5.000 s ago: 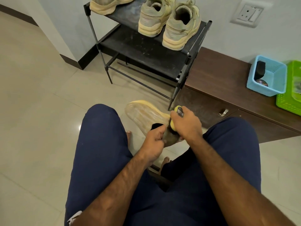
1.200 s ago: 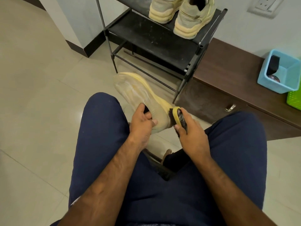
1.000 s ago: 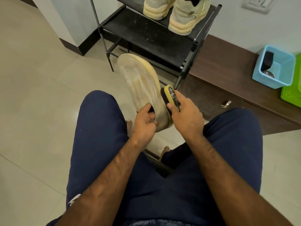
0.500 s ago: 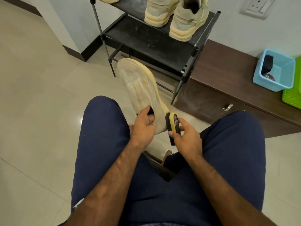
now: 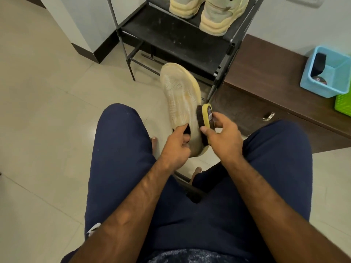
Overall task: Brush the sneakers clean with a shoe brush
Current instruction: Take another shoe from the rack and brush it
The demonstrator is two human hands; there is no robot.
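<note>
Head view. The person is seated, with the knees apart; the sneaker (image 5: 179, 97) is held up off the floor between them, toe pointing far, heel near.

The left hand (image 5: 176, 147) grips the heel end, fingers hooked into the dark opening, thumb outside; likely this steadies the shoe against the brush's push.

The right hand (image 5: 225, 141) is curled round the yellow-backed shoe brush (image 5: 207, 118); its dark bristles face left, pressed to the sneaker's right flank at the yellow sole edge; tilting the shoe seems to present that edge to the brush.

Around: a black shoe rack (image 5: 180, 40) stands far, just beyond the toe; two more pale sneakers, one (image 5: 187, 4) and another (image 5: 220, 16), sit on its top shelf, judged to be waiting their turn.

To the right is a low brown cabinet (image 5: 266, 73); a blue basket (image 5: 313, 88) on it holds dark items; a green basket (image 5: 343, 105) touches it.

Obstacles: the rack's leg is near the toe and a long stroke might knock it; otherwise nothing blocks the hands.
</note>
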